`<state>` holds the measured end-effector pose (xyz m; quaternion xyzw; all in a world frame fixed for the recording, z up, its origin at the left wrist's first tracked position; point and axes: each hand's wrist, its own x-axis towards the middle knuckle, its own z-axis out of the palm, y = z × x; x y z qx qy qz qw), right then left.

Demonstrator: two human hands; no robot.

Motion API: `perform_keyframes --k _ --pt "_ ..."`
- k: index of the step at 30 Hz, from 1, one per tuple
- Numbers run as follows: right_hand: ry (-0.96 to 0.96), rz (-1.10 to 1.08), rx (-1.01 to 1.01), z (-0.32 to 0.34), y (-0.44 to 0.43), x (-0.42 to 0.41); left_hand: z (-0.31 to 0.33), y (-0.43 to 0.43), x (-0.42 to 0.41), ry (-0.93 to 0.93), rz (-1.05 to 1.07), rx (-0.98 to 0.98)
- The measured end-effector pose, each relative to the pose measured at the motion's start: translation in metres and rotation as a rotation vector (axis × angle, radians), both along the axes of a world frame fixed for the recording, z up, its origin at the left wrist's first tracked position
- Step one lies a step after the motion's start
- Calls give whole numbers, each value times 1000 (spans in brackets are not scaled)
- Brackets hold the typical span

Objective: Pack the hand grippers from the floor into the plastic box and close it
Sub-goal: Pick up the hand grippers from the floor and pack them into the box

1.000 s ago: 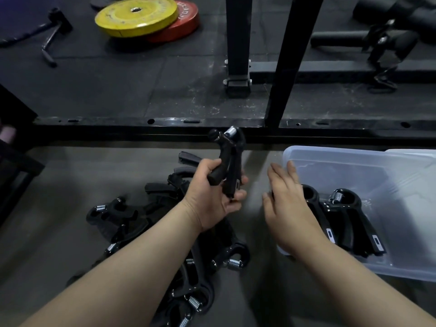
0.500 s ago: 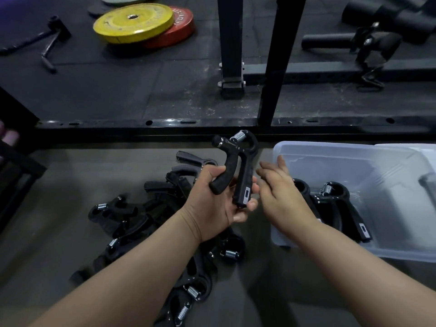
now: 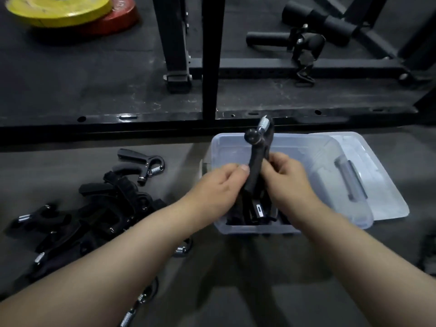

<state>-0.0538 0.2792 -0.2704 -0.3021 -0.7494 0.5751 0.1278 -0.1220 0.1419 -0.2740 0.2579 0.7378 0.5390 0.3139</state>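
Hand gripper (image 3: 256, 159), black with a steel spring on top, stands upright above the plastic box (image 3: 306, 143). Left hand (image 3: 219, 185) pinches one handle between thumb and fingers; right hand (image 3: 286, 179) curls its fingers round the other. Half a second ago the left hand alone held it, over the floor pile (image 3: 106, 208). A white mark on a packed gripper (image 3: 258, 210) is too small to read.
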Motion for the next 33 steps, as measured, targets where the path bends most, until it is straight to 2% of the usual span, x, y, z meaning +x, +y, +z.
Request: perform_keyframes --k 2,3,6,11,15,19,27,33 --pt "-11 -73 136 -2 28 6 -11 6 -2 332 118 -59" --pt "-42 -97 193 -5 42 10 -18 8 -5 428 157 -87" --pt "-222 -112 254 -19 76 24 -38 7 -7 553 74 -296" --pt "-495 34 307 -46 85 27 -47 8 -5 542 168 -231" --pt "-656 258 472 -52 66 7 -51 5 -7 490 214 -166" --pt "-713 354 532 -58 44 -12 -54 5 -8 508 227 -159" --pt "-787 372 644 -59 27 -22 -57 5 -7 533 233 -161" --pt "-757 331 646 -66 25 -17 -58 5 -7 539 234 -156"
